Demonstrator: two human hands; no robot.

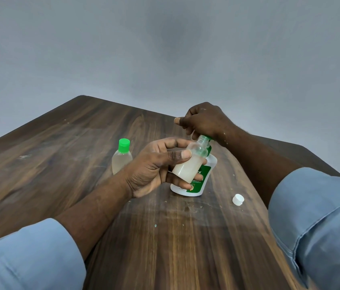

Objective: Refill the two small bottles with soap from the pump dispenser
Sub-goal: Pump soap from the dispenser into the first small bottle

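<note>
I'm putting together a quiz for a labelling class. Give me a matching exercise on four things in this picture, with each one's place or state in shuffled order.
Things
1. uncapped small bottle
2. green-capped bottle
3. white cap
4. pump dispenser

Places or states
A. lies loose on the table, beside the right forearm
B. held tilted in the left hand, partly filled with milky soap
C. stands on the table, its top gripped by the right hand
D. stands closed on the table, untouched

Pairs: 1-B, 2-D, 3-A, 4-C
</note>
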